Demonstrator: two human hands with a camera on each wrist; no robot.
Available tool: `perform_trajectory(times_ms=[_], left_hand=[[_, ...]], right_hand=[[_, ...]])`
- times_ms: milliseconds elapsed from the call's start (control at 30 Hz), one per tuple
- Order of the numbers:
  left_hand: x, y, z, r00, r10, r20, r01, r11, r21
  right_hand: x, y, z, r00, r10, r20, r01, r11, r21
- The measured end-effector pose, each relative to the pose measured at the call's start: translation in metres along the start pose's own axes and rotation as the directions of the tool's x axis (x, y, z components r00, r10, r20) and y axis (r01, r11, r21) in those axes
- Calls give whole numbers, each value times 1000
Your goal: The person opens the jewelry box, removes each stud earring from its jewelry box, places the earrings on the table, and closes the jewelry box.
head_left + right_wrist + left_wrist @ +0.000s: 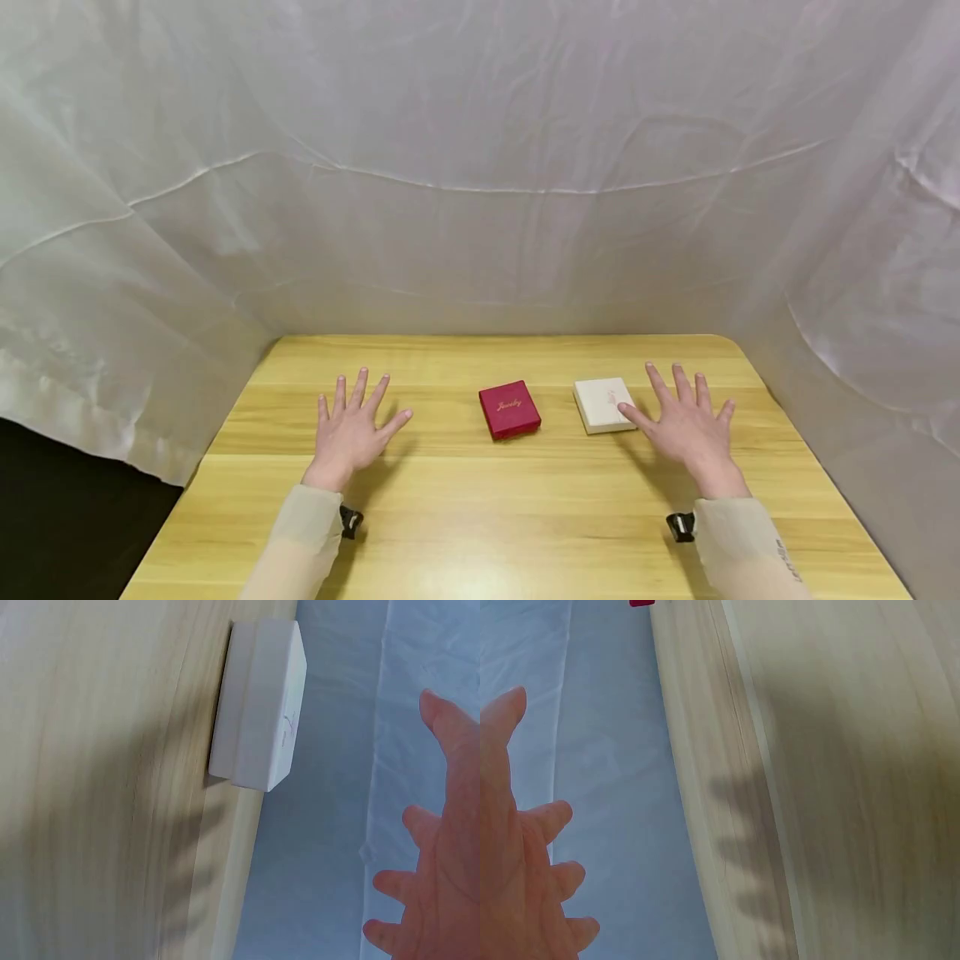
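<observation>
Fingers spread, my left hand (351,436) hovers palm down over the left part of the table and holds nothing. My right hand (688,429) is likewise spread above the right side, its thumb overlapping the corner of a white box (600,403) in the head view. In the right wrist view the white box (259,705) stands on the table, apart from the fingers. Between the hands lies a red box (510,410) with gold "Jewelry" lettering on its lid. Both boxes are lidded. Only a red corner of that box (641,602) shows at the top of the left wrist view.
The wooden table (480,508) has rounded far corners. Pale curtains (480,250) hang behind it and along both sides. A dark area (67,508) shows past the table's left edge. Black straps (681,527) sit at both wrists, below light sleeves.
</observation>
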State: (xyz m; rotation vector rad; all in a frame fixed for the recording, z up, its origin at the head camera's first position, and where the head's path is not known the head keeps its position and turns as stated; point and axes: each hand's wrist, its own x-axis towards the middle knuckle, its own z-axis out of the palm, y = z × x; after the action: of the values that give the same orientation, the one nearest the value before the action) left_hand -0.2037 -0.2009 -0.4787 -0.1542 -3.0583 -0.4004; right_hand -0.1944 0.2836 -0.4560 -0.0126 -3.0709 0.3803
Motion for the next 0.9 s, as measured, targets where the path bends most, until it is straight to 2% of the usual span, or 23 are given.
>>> perform_trajectory(times_ms=[200,367,533,667,900], left_hand=[[0,1,1,1000,5,4,-5,1000,-6],[-4,7,-1,1000,12,10,-12,1000,-18],[-8,18,-4,999,27,20,-26,999,-41],[-12,29,-5,999,52,1,-51,995,-84],[-15,49,0,995,102,-22,-104,983,-150]], right_hand=[[1,-3,3,1000,-5,10,5,1000,-2],[0,-9,6,1000,-22,8,22,1000,0],[-1,-19,8,999,-49,7,49,999,5],[-2,-30,14,997,-76,10,76,997,6],[-3,-48,29,992,-118,38,118,993,14]])
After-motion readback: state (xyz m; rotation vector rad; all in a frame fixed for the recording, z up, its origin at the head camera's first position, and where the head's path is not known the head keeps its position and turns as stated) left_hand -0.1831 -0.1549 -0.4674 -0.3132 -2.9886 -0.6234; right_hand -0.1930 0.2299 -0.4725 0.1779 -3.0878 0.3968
